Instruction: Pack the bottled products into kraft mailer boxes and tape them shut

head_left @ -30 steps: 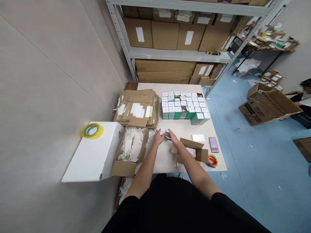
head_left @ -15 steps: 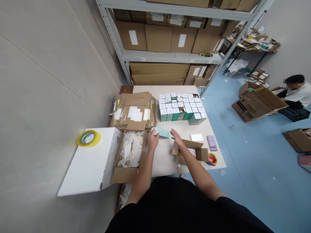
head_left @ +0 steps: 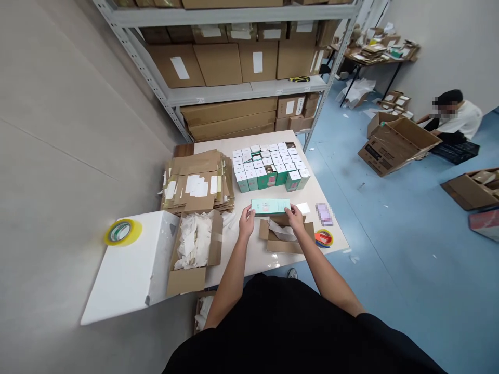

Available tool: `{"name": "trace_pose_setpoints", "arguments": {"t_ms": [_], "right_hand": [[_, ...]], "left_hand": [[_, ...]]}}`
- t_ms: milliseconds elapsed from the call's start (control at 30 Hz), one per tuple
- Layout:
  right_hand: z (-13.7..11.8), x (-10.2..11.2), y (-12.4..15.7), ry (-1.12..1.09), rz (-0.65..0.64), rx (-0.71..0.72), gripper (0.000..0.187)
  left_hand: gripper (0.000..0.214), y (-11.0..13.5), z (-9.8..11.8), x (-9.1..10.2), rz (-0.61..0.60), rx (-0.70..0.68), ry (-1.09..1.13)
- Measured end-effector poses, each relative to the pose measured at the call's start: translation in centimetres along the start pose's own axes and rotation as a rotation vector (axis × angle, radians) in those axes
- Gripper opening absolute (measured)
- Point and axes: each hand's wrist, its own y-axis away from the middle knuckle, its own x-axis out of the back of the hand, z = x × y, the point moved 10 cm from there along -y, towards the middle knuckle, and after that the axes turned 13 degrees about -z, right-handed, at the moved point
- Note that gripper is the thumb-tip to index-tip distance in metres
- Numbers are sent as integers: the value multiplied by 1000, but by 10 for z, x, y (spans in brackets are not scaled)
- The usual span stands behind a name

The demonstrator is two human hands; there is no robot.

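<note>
Both of my hands hold a long mint-green product box (head_left: 270,206) level above the table. My left hand (head_left: 246,221) grips its left end and my right hand (head_left: 295,216) grips its right end. Just below the box sits a small open cardboard carton (head_left: 286,237) with white paper inside. Behind it stands a block of several green-and-white small boxes (head_left: 268,167) on the pale table (head_left: 249,257).
A stack of flattened cardboard (head_left: 197,180) lies at the left, with an open carton of white paper (head_left: 194,250) beside a white foam box (head_left: 128,267) bearing a tape roll (head_left: 122,232). Another tape roll (head_left: 323,238) sits at the table's right edge. A seated person (head_left: 452,120) works on the floor far right.
The green box was only in my left hand by the paper carton; now both hands hold it, shifted right above the small carton. My view has swung left.
</note>
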Motion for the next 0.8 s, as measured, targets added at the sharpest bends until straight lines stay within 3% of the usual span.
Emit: {"name": "trace_pose_setpoints", "arguments": {"t_ms": [200, 367, 467, 567, 800], "right_hand": [[29, 60, 41, 135, 83, -67, 56], [59, 80, 55, 168, 122, -119, 57], [68, 87, 60, 187, 113, -153, 64], [65, 95, 67, 261, 123, -192, 74], [26, 84, 66, 336, -8, -27, 68]], "left_hand": [[41, 14, -7, -54, -57, 90, -199], [42, 26, -30, -81, -113, 145, -187], [44, 33, -43, -85, -105, 184, -289], [53, 36, -45, -86, -84, 159, -440], [60, 40, -63, -121, -327, 73, -668]]}}
